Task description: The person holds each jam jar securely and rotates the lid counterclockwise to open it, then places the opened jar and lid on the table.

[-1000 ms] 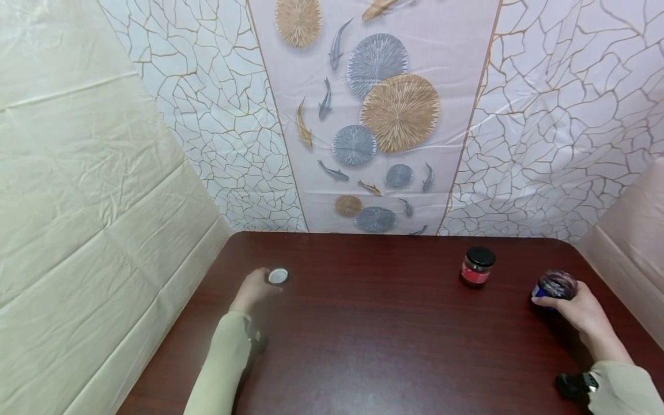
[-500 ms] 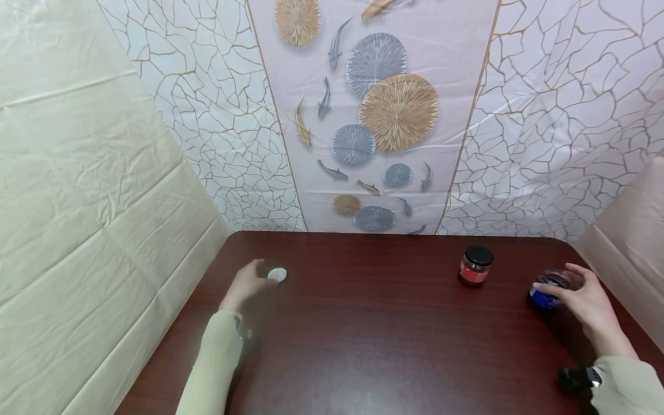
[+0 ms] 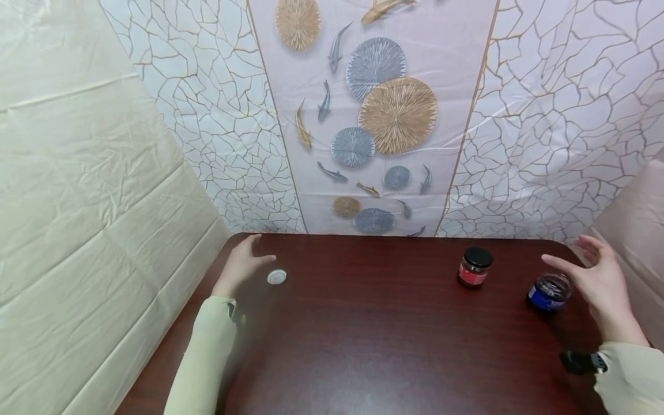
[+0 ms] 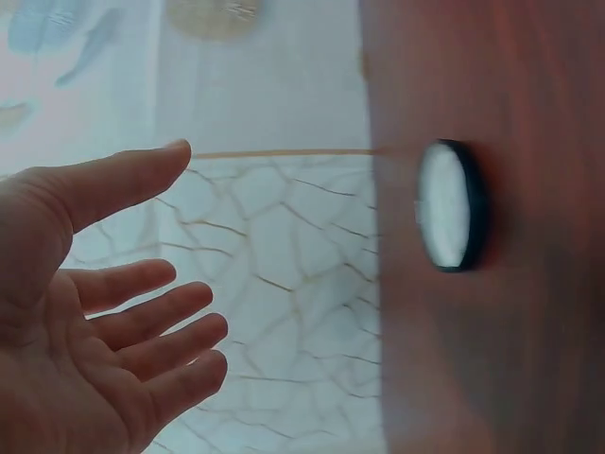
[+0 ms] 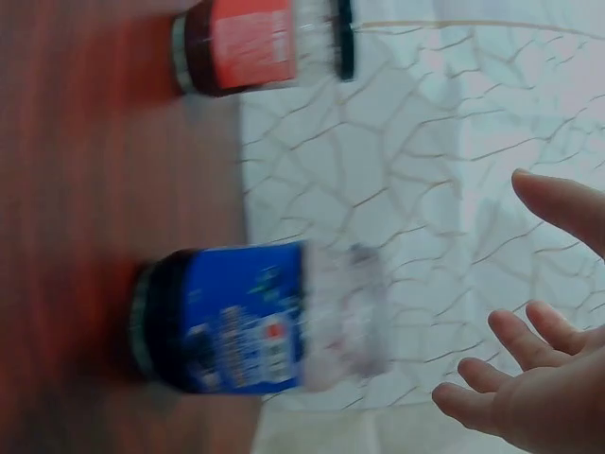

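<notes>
My left hand [image 3: 240, 266] is raised beside a jar lid [image 3: 277, 277], thumb and fingers spread and holding nothing. The lid lies on the table with its white inside up; its dark rim shows in the left wrist view, where the lid [image 4: 450, 206] is apart from the fingers. On the right, a lidless glass jar [image 3: 550, 293] with a blue label stands upright, dark contents in its lower part. Just above and right of it hovers my right hand [image 3: 604, 282], fingers parted. The right wrist view shows a gap between the blue-labelled jar [image 5: 248, 320] and the fingertips.
A second jar [image 3: 474, 267], with a red label and a black lid on, stands left of the blue-labelled one. The dark red-brown table [image 3: 373, 323] ends at a patterned cloth backdrop [image 3: 396, 115]. Cream cloth [image 3: 104, 230] hangs along the left side.
My right hand has let go of the blue-labelled jar and lifted up and away. My left hand has drawn back from the lid, up and to the left.
</notes>
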The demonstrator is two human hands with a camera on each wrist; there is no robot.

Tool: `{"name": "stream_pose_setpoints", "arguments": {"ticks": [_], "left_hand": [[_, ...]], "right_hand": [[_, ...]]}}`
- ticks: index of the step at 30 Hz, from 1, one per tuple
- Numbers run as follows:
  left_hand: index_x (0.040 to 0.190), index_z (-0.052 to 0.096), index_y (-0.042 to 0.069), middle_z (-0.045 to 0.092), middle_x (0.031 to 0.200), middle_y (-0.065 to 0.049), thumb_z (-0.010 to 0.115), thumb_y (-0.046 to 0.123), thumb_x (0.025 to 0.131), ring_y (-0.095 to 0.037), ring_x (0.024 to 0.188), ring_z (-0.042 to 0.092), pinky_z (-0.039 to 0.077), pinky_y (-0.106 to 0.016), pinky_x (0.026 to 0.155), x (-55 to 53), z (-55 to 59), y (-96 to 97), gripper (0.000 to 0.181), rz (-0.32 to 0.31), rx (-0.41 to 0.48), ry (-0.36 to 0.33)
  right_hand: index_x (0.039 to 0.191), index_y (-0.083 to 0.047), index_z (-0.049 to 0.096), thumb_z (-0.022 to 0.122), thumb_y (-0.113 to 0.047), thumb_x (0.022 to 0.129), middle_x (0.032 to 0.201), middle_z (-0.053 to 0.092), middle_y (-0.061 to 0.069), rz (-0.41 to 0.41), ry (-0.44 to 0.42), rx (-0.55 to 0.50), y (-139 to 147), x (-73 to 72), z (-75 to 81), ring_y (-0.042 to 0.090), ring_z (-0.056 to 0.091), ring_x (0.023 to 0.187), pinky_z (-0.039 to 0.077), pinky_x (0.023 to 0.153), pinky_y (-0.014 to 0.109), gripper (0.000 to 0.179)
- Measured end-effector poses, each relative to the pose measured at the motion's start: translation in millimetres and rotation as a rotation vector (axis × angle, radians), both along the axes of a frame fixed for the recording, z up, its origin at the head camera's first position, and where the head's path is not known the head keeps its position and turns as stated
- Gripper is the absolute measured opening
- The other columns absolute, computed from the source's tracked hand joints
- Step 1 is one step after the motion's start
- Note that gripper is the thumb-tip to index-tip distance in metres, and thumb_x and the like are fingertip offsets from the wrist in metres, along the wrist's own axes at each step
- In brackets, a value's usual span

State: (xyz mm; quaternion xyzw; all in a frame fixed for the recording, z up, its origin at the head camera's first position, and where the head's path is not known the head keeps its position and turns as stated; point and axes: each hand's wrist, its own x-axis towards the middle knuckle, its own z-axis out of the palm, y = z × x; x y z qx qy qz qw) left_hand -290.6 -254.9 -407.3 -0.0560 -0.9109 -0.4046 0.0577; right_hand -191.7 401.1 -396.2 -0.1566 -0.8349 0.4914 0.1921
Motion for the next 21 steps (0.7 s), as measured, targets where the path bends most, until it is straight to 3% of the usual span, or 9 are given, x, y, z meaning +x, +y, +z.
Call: {"name": "stream_pose_setpoints", "arguments": {"ticks": [5, 10, 14, 17, 21], "left_hand": [[0.153, 0.038, 0.003, 0.045, 0.152, -0.018, 0.076, 0.032, 0.090, -0.035, 0.142, 0.040, 0.034, -0.051, 0.115, 1.1, 22.0, 7.0, 0.079, -0.001, -0.031, 0.034], [0.153, 0.039, 0.005, 0.045, 0.152, -0.016, 0.075, 0.033, 0.090, -0.033, 0.142, 0.039, 0.033, -0.051, 0.115, 0.7, 38.8, 14.9, 0.078, -0.005, -0.042, 0.062], [0.153, 0.039, 0.005, 0.045, 0.152, -0.016, 0.076, 0.035, 0.090, -0.034, 0.142, 0.039, 0.034, -0.052, 0.114, 4.0, 47.5, 20.5, 0.079, -0.005, -0.035, 0.075], [0.153, 0.039, 0.003, 0.044, 0.152, -0.018, 0.076, 0.035, 0.089, -0.035, 0.142, 0.038, 0.034, -0.054, 0.114, 6.0, 49.4, 24.1, 0.080, -0.017, -0.041, 0.073], [0.152, 0.040, 0.003, 0.045, 0.151, -0.018, 0.076, 0.036, 0.089, -0.035, 0.142, 0.039, 0.034, -0.052, 0.114, 6.8, 47.7, 30.1, 0.080, -0.043, -0.053, 0.079]], "right_hand": [[0.161, -0.021, 0.019, 0.076, -0.031, 0.091, 0.165, 0.024, 0.003, -0.013, 0.062, -0.010, -8.1, 0.6, 19.2, 0.023, 0.017, 0.152, 0.018, 0.123, 0.036, 0.091], [0.158, -0.025, 0.027, 0.078, -0.024, 0.089, 0.154, 0.037, -0.011, -0.001, 0.159, -0.030, -18.9, 2.4, 39.6, 0.007, 0.025, 0.145, 0.020, 0.116, 0.015, 0.086], [0.157, -0.025, 0.030, 0.079, -0.022, 0.089, 0.146, 0.042, -0.015, 0.008, 0.201, -0.015, -28.7, 5.1, 50.9, 0.002, 0.029, 0.141, 0.023, 0.106, 0.003, 0.084], [0.158, -0.023, 0.029, 0.078, -0.021, 0.090, 0.149, 0.041, -0.013, 0.016, 0.198, -0.006, -34.9, 7.8, 53.5, 0.003, 0.029, 0.143, 0.023, 0.107, 0.003, 0.084], [0.159, -0.022, 0.027, 0.076, -0.023, 0.091, 0.159, 0.036, -0.005, 0.015, 0.181, 0.009, -41.1, 7.7, 53.5, 0.007, 0.026, 0.148, 0.019, 0.118, 0.019, 0.084]]}}
